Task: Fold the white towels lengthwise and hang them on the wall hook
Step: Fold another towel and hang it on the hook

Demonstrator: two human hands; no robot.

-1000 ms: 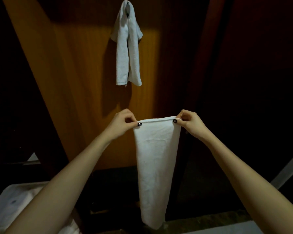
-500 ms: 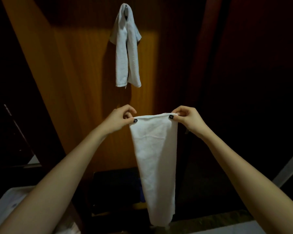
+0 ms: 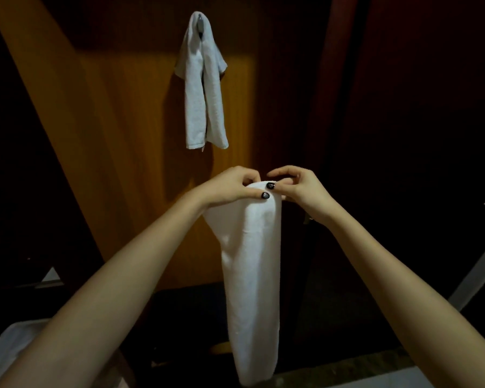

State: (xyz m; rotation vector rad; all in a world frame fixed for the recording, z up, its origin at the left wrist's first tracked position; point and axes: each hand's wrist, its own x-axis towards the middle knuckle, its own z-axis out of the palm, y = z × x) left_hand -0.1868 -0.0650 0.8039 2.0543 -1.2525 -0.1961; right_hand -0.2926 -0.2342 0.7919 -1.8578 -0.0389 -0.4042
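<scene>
Dim orange-brown wooden wall panelling (image 3: pixel 129 135) fills the view ahead of us. A small metal wall hook (image 3: pixel 200 17) near its top already carries one white terry towel folded into a narrow strip (image 3: pixel 205 88), draped over it with both ends hanging. Well below it we hold a second white towel (image 3: pixel 252 275), which hangs from our hands as a long band. Our left hand (image 3: pixel 230 187) and right hand (image 3: pixel 303 186) meet at its top edge, almost touching, each pinching the cloth between thumb and curled fingers (image 3: pixel 283 171). We judge that the lengthwise fold is closing, top corner to top corner. Next, one hand should take both corners. Then we lift the band to the hook, over the first towel, without letting the fold spring open.
</scene>
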